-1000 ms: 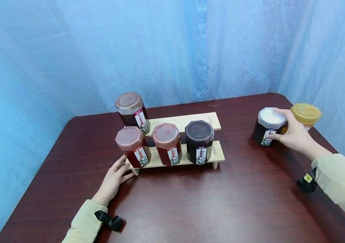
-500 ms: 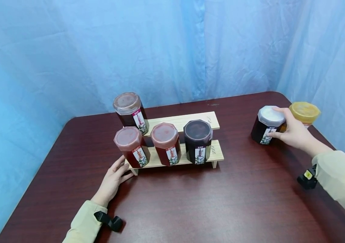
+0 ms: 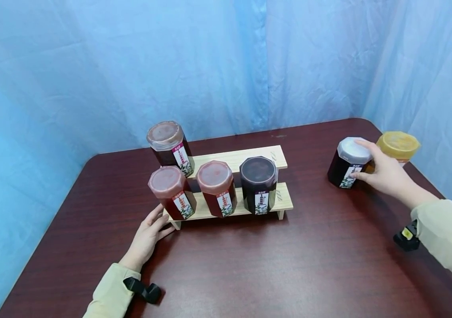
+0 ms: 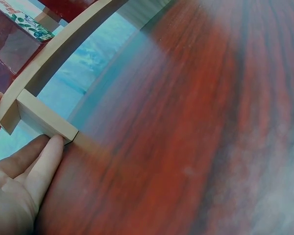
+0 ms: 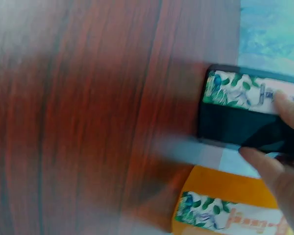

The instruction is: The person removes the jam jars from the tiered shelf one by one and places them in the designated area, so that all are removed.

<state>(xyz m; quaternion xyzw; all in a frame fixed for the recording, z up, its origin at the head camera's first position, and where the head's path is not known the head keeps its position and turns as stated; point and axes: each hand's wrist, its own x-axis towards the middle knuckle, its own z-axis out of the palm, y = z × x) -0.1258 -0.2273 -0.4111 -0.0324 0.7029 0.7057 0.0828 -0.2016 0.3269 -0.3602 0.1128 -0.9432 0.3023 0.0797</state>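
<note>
In the head view, my left hand (image 3: 146, 240) holds the left end of the two-tier wooden rack (image 3: 245, 161). In the left wrist view, fingertips touch the rack's short leg (image 4: 46, 117). My right hand (image 3: 389, 174) grips a dark jar (image 3: 343, 170) with a whitish lid, thumb on its label. Beside and partly behind that hand is a yellow-lidded jar (image 3: 398, 143), amber-coloured in the right wrist view. On the lower tier stand two red jars (image 3: 172, 194) and a dark jar (image 3: 261, 190). A dark reddish jar (image 3: 172, 148) stands at the upper tier's left end.
A dark reddish-brown table (image 3: 289, 274) carries everything. Blue curtains (image 3: 210, 66) hang behind it and at both sides. Black camera mounts sit on both wrists, over pale sleeves (image 3: 108, 287).
The view has shifted slightly. Both hands keep their places, the right on the dark jar and the left at the rack's end. The jars show no clear movement.
</note>
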